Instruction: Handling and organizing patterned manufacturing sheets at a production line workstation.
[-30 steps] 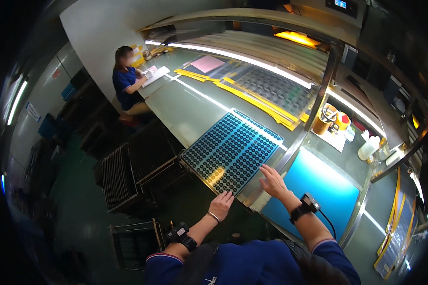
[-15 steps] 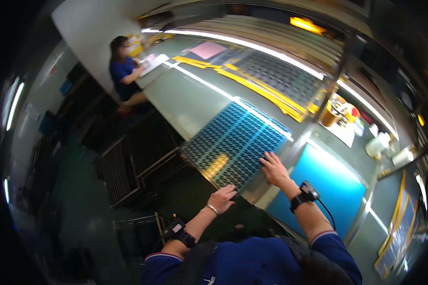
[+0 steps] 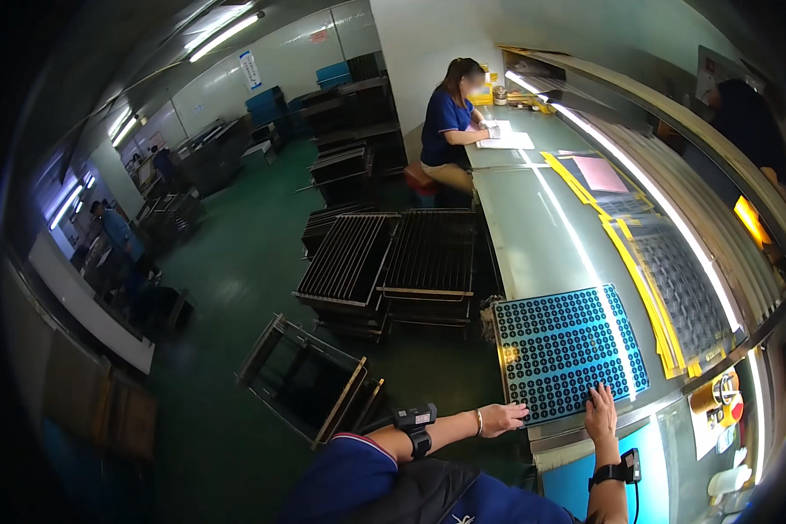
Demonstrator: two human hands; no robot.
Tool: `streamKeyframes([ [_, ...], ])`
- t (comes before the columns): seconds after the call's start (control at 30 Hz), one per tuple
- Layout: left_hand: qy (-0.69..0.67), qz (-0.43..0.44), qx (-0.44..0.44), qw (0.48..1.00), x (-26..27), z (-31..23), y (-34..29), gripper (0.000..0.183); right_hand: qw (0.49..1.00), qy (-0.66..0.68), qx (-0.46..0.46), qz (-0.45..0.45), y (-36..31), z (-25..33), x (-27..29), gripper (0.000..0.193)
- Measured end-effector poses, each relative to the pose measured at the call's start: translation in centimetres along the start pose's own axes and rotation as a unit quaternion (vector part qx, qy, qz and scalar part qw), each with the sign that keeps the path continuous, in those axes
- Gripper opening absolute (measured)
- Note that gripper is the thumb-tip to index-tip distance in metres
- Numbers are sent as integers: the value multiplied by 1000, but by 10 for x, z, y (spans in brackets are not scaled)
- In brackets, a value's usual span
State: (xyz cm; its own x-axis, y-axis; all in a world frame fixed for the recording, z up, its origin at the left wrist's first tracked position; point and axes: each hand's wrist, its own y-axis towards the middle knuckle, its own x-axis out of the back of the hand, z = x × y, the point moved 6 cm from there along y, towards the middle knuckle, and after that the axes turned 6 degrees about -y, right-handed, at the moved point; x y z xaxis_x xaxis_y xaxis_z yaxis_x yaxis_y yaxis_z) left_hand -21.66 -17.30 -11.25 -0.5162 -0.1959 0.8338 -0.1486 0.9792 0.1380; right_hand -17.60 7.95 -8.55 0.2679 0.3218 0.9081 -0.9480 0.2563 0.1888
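A blue rectangular panel, covered in rows of dark round marks, lies on the worktable. My left hand is at its near left corner, fingers stretched toward the edge; the thumb side is hard to make out. Along the near edge, farther right, my right hand rests with its fingertips on the panel, fingers apart. Below the right wrist lies a plain bright blue sheet, partly hidden by that forearm.
The greenish worktable runs away from me. Yellow-edged dark sheets and a pink sheet lie along its right side. Slatted metal racks stand on the floor at left. A seated co-worker is at the far end; white bottles stand at right.
My view has swung to the left, so the panel, table and co-worker appear farther right and more floor shows. Both hands remain at the panel's near edge.
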Motion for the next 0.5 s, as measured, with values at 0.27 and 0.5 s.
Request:
streamKeyframes([
  [0.27,86,-53,-53,993,0,-8,-4,30,998,-7,19,55,2,5,9,38],
  [0.5,90,-86,-38,991,-5,-9,-5,26,996,4,31,88,-3,17,13,45],
])
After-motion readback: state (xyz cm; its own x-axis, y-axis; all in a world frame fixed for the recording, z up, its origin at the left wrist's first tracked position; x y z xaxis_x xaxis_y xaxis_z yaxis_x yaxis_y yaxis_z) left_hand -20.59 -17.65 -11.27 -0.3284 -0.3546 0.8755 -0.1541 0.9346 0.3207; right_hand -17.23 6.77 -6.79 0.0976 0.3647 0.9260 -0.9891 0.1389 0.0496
